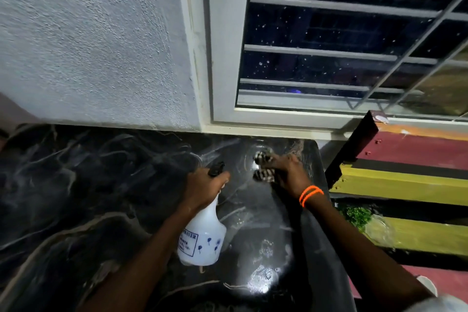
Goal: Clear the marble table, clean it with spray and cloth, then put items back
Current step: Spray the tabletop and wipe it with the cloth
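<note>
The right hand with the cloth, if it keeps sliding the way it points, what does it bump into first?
Probably the white window frame at the marble table's far edge; the right hand and its striped cloth point there, though depth is unclear.

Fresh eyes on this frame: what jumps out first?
The white spray bottle gripped by the left hand at centre, aimed toward the table's far corner. Beside it, the right hand with orange wrist bands presses a striped cloth onto the wet black marble table. Above right, a barred window, dark outside.
</note>
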